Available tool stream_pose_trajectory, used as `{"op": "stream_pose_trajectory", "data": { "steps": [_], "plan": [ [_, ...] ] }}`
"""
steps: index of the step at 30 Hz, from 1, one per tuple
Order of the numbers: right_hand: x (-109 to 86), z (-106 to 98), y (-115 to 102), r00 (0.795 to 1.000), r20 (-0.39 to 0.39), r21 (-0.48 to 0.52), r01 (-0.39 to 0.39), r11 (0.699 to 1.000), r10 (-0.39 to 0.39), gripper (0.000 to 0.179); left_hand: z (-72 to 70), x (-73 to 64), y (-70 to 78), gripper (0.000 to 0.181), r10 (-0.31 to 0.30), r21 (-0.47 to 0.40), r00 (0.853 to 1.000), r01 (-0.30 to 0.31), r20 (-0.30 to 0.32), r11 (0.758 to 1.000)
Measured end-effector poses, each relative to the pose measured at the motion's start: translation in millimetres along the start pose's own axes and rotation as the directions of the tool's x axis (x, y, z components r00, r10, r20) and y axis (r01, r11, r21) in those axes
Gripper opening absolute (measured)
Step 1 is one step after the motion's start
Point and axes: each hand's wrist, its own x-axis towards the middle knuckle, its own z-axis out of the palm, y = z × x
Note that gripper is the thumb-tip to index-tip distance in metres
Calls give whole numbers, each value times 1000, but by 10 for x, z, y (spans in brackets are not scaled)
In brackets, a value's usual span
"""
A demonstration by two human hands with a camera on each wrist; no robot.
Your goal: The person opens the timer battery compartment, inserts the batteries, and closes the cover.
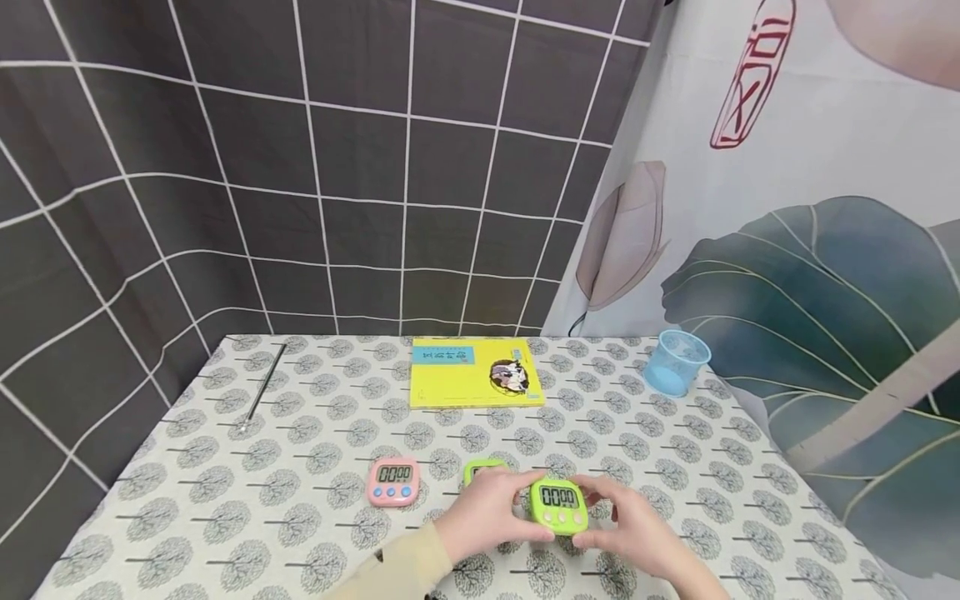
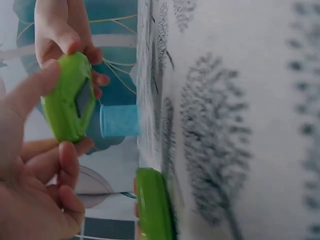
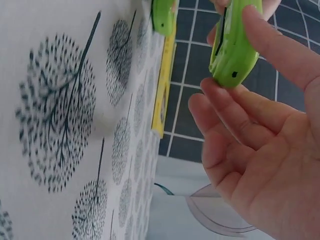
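Note:
Between my two hands a green digital timer (image 1: 558, 506) is held up off the tablecloth, its display reading zeros. My left hand (image 1: 491, 510) pinches its left side between thumb and fingers. On the opposite side my right hand (image 1: 630, 521) grips the edge the same way, as the right wrist view shows with the timer's end (image 3: 235, 65) between thumb and fingertips. A second green timer (image 1: 486, 467) lies on the cloth, partly hidden behind my left hand. To its left lies a pink timer (image 1: 393, 482) with blue buttons, touched by neither hand.
A yellow booklet (image 1: 472, 387) lies at the back middle of the table. A blue see-through cup (image 1: 675, 363) stands at the back right. On the left lies a thin dark rod (image 1: 266, 385). Behind the tree-patterned cloth (image 1: 300, 475) hang a dark gridded curtain and a leaf-printed one.

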Motion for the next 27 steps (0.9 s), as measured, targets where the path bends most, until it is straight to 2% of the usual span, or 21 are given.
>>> {"op": "stream_pose_trajectory", "data": {
  "steps": [4,9,12,17,23,27],
  "plan": [
    [49,-2,41,999,-15,-34,-36,999,36,71,31,83,43,74,5,149,1000,-4,-7,989],
    [125,67,68,993,-47,-105,-111,988,107,70,122,178,40,67,-14,271,1000,13,0,962],
    [175,102,84,990,-40,-112,-137,984,134,69,174,231,61,64,-46,301,999,42,5,953],
    [232,109,135,983,-23,-92,-183,979,182,71,219,318,108,58,-83,291,997,77,9,954],
    [292,116,188,970,-8,-64,-242,968,242,73,244,384,107,51,-90,312,996,86,0,946],
    [343,134,214,969,-24,-92,-248,964,247,73,261,421,84,43,-88,322,996,87,-13,943]
  ]
}}
